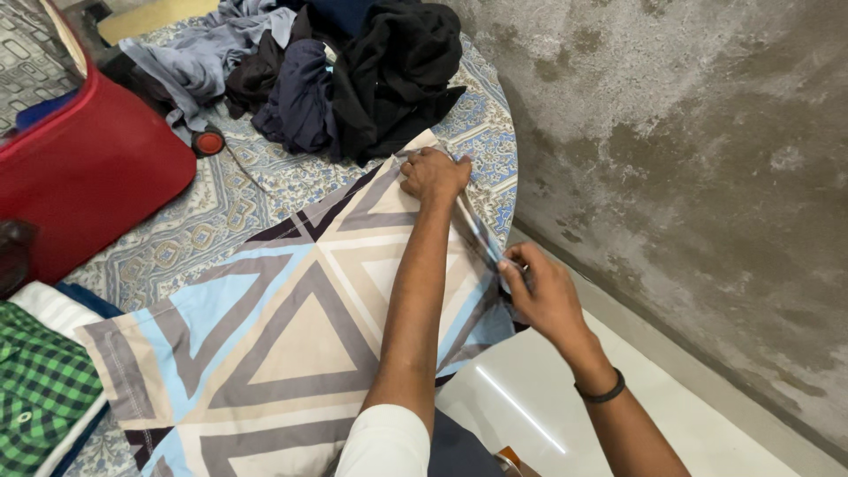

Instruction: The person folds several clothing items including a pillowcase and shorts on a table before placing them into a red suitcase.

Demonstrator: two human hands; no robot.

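Left hand (433, 175) presses the far corner of the sheet (291, 344), fingers closed on the fabric. Right hand (541, 291) pinches its edge at the bed's (190, 234) side, by the wall (689, 159); the sheet lies spread flat.

White sleeve (384, 442); black wristband (602, 393)

Right of frame: stained grey concrete wall (689, 159). Lower right: glossy white tiled floor (530, 397), light streak. Patterned bedsheet (212, 212) centre-left.

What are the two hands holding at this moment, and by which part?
Both grip the triangle-patterned cloth along its far edge: left hand at the corner, right hand pinching further down.
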